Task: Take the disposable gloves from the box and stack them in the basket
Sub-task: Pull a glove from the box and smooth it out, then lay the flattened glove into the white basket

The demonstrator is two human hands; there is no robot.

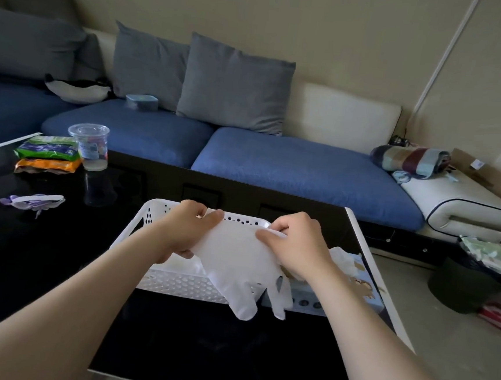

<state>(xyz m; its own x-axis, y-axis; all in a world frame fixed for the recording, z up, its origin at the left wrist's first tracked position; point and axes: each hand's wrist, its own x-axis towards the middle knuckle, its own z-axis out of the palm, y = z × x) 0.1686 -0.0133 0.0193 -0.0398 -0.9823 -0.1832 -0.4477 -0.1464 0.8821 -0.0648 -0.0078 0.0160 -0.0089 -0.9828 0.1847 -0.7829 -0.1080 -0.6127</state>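
item: disposable glove (236, 267), thin translucent white, spread flat between both hands. left hand (187, 228): fingers curled, thumb and fingers pinching the left side of the glove's cuff. right hand (296, 242): fingers curled, pinching the right side of the cuff. glove's fingers hang below the hands and drape over the near wall of the basket (174, 283). basket: white perforated plastic, directly beneath both hands, on a glossy black bench (199, 346); contents mostly hidden by the glove. glove box (367, 294): just beside the basket, under and right of the right hand, with a crumpled white glove (343, 258) showing at its top. well left of the left hand: clear plastic cup (91, 145), stacked snack packets (48, 154). beyond the hands: blue sofa (305, 167).
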